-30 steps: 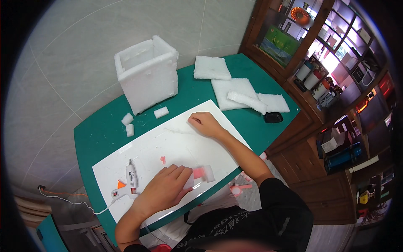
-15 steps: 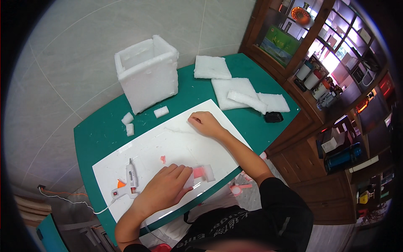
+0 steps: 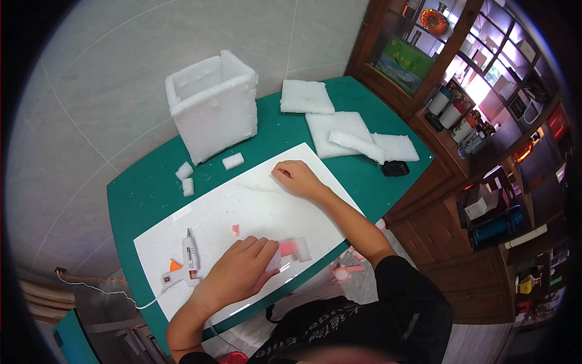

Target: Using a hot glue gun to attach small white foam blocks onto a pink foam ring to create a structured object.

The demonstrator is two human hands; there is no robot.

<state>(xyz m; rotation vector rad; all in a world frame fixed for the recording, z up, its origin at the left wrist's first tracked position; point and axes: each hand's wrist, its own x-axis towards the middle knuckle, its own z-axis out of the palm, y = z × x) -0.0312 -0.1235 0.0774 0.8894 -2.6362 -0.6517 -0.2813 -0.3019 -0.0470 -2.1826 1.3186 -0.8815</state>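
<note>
My left hand [image 3: 241, 267] is closed over one end of a small assembly of white foam [image 3: 301, 249] with a pink strip [image 3: 287, 248] in its middle, near the front edge of a white board [image 3: 327, 224]. Its fingers cover part of the foam. My right hand [image 3: 296, 178] rests on the far part of the board, curled into a loose fist, with nothing visible in it. Left of my left hand lies a white glue gun [image 3: 190, 255] with an orange trigger. A small pink scrap [image 3: 236, 230] is on the board.
On the green table [image 3: 142, 188] stands a tall open white foam box [image 3: 218, 118]. Three small foam pieces [image 3: 233, 161] lie before it. Foam sheets [image 3: 339, 130] and a black object [image 3: 396, 168] are at the right. A white cord [image 3: 148, 303] hangs off the left edge.
</note>
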